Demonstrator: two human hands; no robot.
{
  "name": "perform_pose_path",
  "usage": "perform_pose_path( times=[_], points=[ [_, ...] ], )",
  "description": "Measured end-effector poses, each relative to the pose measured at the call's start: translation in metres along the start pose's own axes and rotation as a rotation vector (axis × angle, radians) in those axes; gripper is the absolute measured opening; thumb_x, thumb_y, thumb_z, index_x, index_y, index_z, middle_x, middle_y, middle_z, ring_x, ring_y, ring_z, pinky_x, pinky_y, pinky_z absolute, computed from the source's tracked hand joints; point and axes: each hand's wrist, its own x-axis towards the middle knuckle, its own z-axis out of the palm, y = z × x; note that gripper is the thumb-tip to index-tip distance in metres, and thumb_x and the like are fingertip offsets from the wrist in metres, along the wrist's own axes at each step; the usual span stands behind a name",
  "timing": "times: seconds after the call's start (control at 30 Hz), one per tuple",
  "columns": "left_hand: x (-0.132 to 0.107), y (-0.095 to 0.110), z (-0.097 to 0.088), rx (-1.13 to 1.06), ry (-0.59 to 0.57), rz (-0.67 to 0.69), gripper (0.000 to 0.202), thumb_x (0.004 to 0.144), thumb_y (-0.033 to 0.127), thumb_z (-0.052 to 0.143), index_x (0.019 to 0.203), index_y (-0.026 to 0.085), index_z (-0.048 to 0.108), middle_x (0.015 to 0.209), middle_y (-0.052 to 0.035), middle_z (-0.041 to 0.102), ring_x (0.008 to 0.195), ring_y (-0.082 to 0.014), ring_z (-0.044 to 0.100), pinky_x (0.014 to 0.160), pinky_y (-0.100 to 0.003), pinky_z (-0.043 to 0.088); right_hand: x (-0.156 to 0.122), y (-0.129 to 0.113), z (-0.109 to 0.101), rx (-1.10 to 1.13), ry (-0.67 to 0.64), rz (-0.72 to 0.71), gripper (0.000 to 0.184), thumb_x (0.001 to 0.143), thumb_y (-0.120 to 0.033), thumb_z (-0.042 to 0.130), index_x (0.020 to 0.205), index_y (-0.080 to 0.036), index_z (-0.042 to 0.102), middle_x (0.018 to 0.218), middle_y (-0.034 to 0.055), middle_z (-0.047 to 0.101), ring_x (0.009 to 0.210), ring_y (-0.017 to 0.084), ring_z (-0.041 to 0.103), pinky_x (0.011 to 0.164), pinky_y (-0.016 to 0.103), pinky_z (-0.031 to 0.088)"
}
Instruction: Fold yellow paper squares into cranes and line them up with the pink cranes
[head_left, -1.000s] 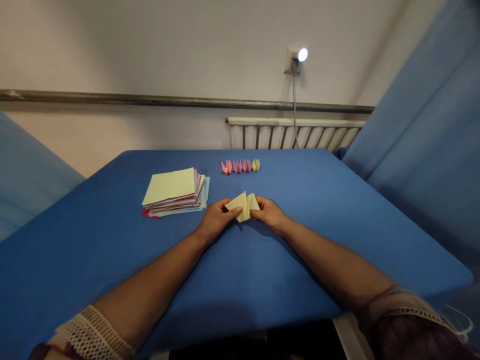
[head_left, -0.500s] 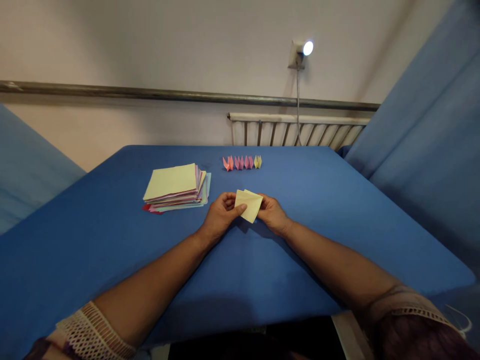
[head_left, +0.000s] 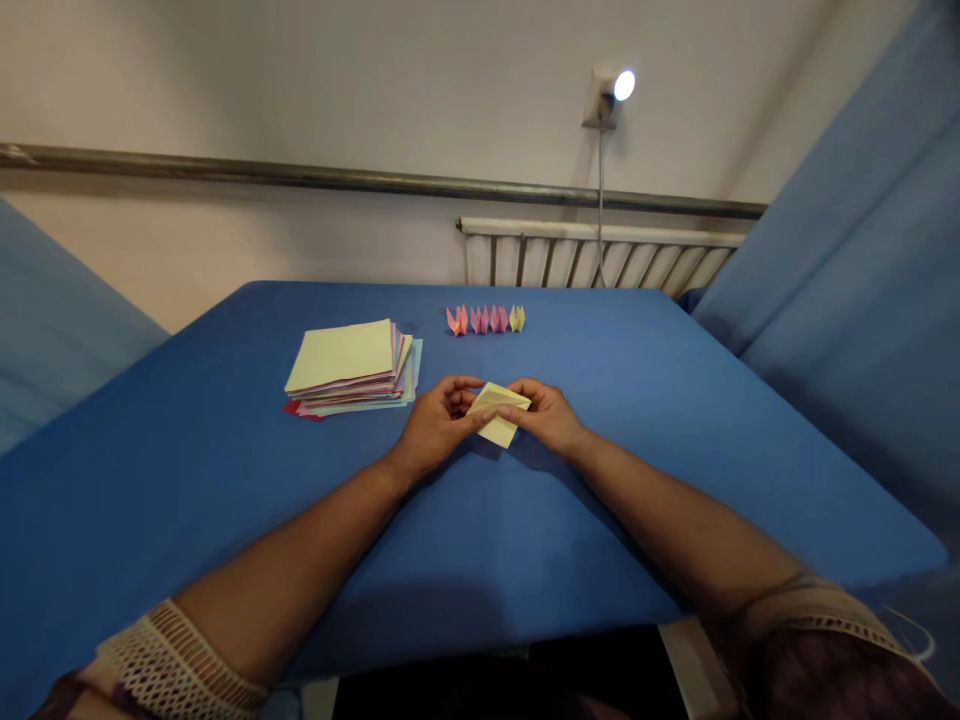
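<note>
Because the left hand and right hand both pinch the folded yellow paper over the blue table, nearer the person than the row of small folded pieces, uneven pressing could skew its layers, and a slack grip might let a crease spring open.

No lettering, label, brand, number or sign can be read anywhere in the frame. The paper stack at centre left and the folded yellow paper near the middle show no legible print; the wall socket at upper right is too small for any marking to be made out.
</note>
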Motion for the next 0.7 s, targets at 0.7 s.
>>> perform_pose_path(
  times=[0.7],
  points=[
    [0.015,-0.019,-0.010,0.167,0.105,-0.010,0.033,0.067,0.043,0.075,0.084,0.016,0.066,0.071,0.0000,0.063,0.064,-0.0142,0.057,0.063,-0.028,0.045,0.003,0.011,-0.007,-0.296,-0.036,0.215,0.026,0.080,-0.043,0.066,0.073,-0.019,0.059,0.058,0.0004,0.062,0.043,0.011,0.051,0.045,0.025,0.038]
  ],
)
